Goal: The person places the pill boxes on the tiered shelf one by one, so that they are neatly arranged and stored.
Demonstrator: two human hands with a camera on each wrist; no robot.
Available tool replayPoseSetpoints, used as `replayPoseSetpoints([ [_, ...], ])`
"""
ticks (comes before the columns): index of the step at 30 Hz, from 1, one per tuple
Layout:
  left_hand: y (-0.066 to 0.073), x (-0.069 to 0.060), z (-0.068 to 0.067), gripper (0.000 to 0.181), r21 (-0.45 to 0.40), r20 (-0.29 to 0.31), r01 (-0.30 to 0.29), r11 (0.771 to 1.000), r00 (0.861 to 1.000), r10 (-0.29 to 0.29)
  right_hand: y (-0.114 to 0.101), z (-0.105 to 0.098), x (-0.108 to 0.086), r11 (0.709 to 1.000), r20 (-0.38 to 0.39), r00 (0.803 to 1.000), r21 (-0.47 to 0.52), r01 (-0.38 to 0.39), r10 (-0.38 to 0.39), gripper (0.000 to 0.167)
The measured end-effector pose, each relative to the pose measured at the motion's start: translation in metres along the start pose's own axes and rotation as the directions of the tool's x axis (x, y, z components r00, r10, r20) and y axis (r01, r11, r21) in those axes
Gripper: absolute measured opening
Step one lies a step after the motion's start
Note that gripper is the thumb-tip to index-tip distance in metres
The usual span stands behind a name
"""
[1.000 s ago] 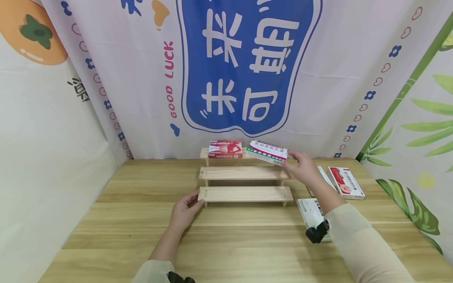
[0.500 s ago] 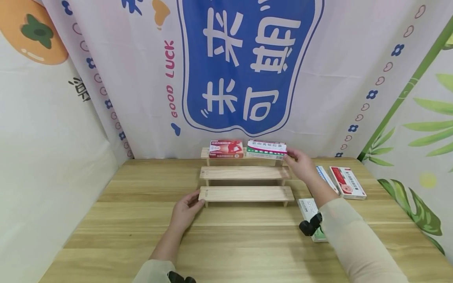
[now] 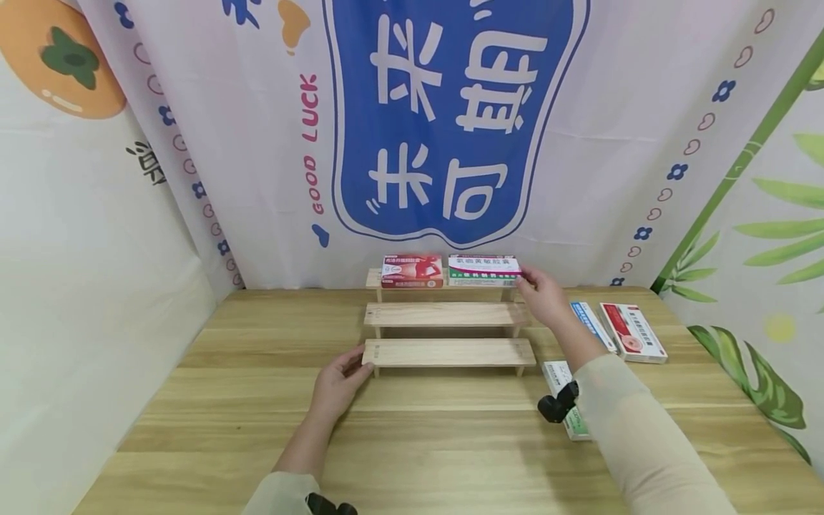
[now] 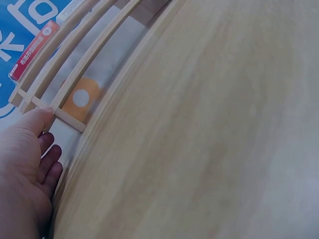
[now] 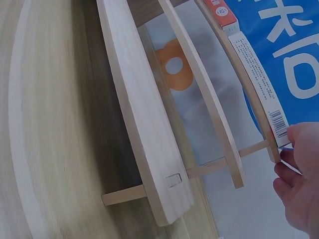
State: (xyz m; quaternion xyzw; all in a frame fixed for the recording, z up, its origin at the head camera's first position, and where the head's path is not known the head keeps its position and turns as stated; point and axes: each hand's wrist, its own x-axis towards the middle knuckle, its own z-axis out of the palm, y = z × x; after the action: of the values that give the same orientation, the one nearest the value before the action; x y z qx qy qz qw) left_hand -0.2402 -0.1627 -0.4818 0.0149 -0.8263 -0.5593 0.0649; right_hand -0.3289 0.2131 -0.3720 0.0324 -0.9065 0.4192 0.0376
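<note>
We noted the white-green capsule box [image 3: 484,272], earlier askew, squared atop the wooden rack [image 3: 450,352], its end pinched by our right-hand grip [image 3: 543,297]; our left-hand grip [image 3: 337,379] held the rack. Placement appeared nearly complete.

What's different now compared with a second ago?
The white-and-green box, which was slanted, has been straightened into line with the red box on the top shelf. The right hand stays at the white-and-green box's right end. Unchanged: the left hand at the left end of the lowest shelf, and the red box.
</note>
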Motion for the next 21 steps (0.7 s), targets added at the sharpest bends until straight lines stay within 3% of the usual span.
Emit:
replayPoseSetpoints([
  [9,0.002,0.000,-0.001,0.048,0.017,0.003,0.008,1.000,1.000,-0.008,0.010,-0.016,-0.037,0.992,-0.013,0.999,-0.118,0.045,-0.047,0.063],
  [14,0.003,0.000,-0.001,0.048,0.021,0.009,0.014,1.000,1.000,-0.014,0.024,-0.024,-0.070,0.985,-0.015,1.000,-0.172,0.003,-0.005,0.072],
  [21,0.000,0.001,0.000,0.047,0.027,0.004,0.007,1.000,1.000,-0.007,0.047,-0.026,-0.114,0.984,-0.010,0.999,-0.173,-0.051,0.050,0.078],
])
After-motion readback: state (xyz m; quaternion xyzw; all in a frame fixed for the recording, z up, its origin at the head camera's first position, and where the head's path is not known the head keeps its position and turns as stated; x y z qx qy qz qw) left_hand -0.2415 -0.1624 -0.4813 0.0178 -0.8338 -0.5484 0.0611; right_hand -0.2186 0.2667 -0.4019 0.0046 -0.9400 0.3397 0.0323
